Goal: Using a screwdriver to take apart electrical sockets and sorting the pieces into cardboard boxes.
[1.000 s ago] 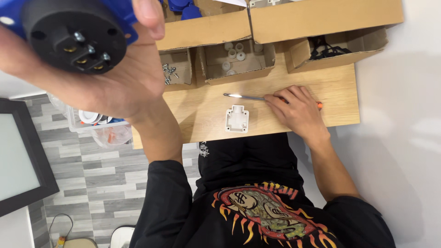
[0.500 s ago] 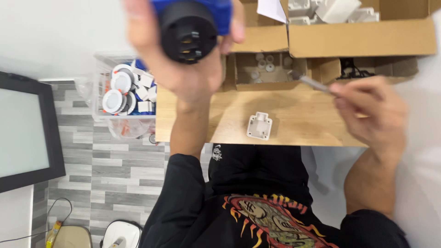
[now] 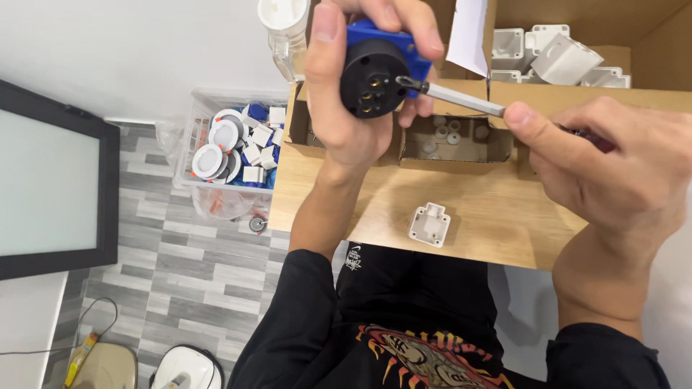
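The left hand is wrapped tight around a plug, blue on the outside with a round black face. The thumb runs up one side and the other fingers hold the far side. The plug is up in the air, above the table, with its black face turned to the camera. Small brass holes show in that face.

The right hand is closed around a screwdriver. The thumb presses on the top of the handle. The metal tip touches the edge of the black face.

Below the hands, a small white part lies alone on the wooden table. Behind it sit open cardboard boxes; one has little white round bits in it. A bigger box at the back holds white plastic pieces.

To the left, beside the table, a clear bin on the grey floor is full of round white and blue parts. A dark screen stands further left.
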